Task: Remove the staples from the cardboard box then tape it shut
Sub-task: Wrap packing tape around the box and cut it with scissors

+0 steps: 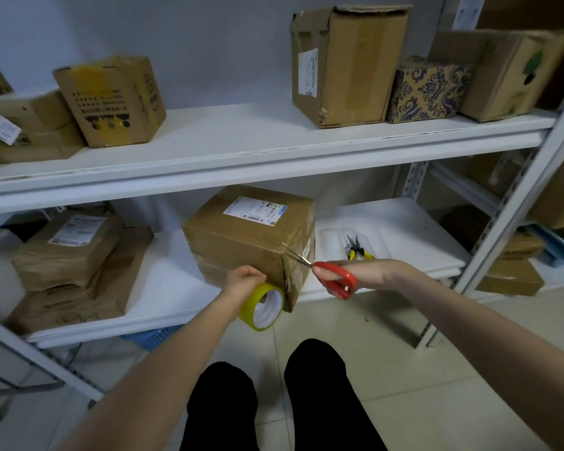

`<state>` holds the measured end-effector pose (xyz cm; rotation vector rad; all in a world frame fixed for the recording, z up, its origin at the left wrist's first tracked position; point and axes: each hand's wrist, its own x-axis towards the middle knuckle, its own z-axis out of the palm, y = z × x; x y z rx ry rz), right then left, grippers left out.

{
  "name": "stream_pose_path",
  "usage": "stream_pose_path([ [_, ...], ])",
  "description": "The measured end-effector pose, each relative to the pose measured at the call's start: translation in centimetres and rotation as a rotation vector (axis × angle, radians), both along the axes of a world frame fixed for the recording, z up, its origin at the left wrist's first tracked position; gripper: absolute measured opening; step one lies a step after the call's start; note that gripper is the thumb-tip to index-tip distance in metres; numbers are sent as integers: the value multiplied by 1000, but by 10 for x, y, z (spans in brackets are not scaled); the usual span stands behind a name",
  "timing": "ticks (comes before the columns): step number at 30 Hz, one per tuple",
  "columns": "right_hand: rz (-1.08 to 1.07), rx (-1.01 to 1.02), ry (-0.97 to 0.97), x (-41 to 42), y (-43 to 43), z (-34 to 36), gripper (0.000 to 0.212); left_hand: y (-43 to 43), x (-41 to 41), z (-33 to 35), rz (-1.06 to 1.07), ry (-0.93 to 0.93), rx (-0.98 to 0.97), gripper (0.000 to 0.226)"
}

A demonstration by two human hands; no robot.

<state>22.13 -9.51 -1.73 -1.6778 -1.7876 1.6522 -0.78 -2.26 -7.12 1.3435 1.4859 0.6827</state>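
You are working at the front edge of the lower shelf [163, 288], where the cardboard box [241, 236] is sitting with its near corner overhanging slightly toward you. Your left hand [241, 281] is closing around the yellow tape roll [264, 305] and pressing it against the box's front face, low on that near corner. Your right hand [365, 275] is gripping the red-handled scissors [329, 276], fingers through the loops, with the blades meeting the upper part of the same corner, presumably at the tape (the strip itself is too thin and clear to make out).

The box is looking stiff but worn: wrapped in glossy tape, so it is likely slick under your palm, and the corner edge is ragged. It is probably light enough to slide if you push, so you are better off bracing the flat front face than pinching that frayed corner. The tape will be clingy and limp once cut, so keep it taut.

Yellow-handled pliers [357, 250] are lying on the shelf just right of the box, untouched.
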Motion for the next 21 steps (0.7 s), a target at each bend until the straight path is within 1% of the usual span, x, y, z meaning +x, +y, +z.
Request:
stream_pose_path([
  [2,53,-90,-8,5,0,-8,59,0,-1,-2,26,-19,-8,21],
  [6,111,-206,-30,-1,7,-24,79,0,-2,-1,39,-41,-17,20],
  [8,81,-220,-30,-7,11,-28,76,0,-3,0,31,-44,-24,21],
  [10,44,-227,-39,-15,17,-31,72,0,-4,0,25,-45,-33,20],
  [13,14,-199,-52,-25,25,-35,85,0,-4,1,22,-63,-36,20],
  [16,7,-155,-40,-34,30,-37,88,0,-4,1,21,-47,-43,20],
  [18,-2,-132,-32,-40,30,-39,87,0,-3,2,21,-49,-57,21],
  [21,-11,-94,-31,-46,32,-44,76,0,-2,2,11,-43,-87,21],
])
